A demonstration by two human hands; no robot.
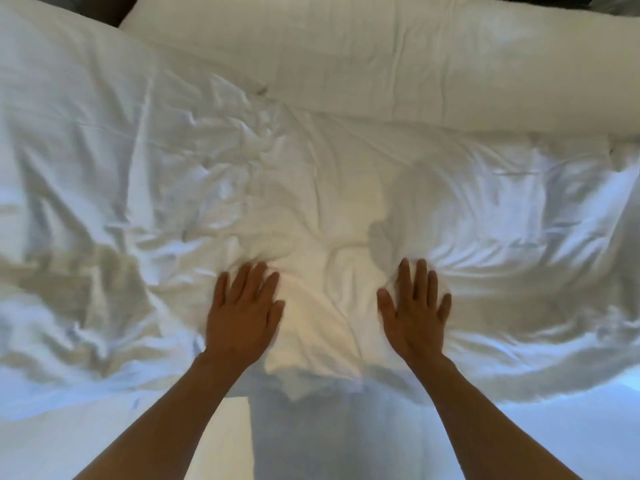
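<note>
A rumpled white duvet (332, 188) covers the bed and fills most of the view. My left hand (242, 310) lies flat on it, palm down, fingers straight and spread. My right hand (414, 308) presses flat on the same cover about a hand's width to the right, fingers also straight. Both hands sit near the duvet's front edge, with a raised fold of fabric between them. Neither hand holds anything.
A long white pillow (381, 57) lies across the head of the bed at the top. The flat white bedsheet (536, 434) shows below the duvet's edge at the bottom. Deep creases run through the duvet on the left.
</note>
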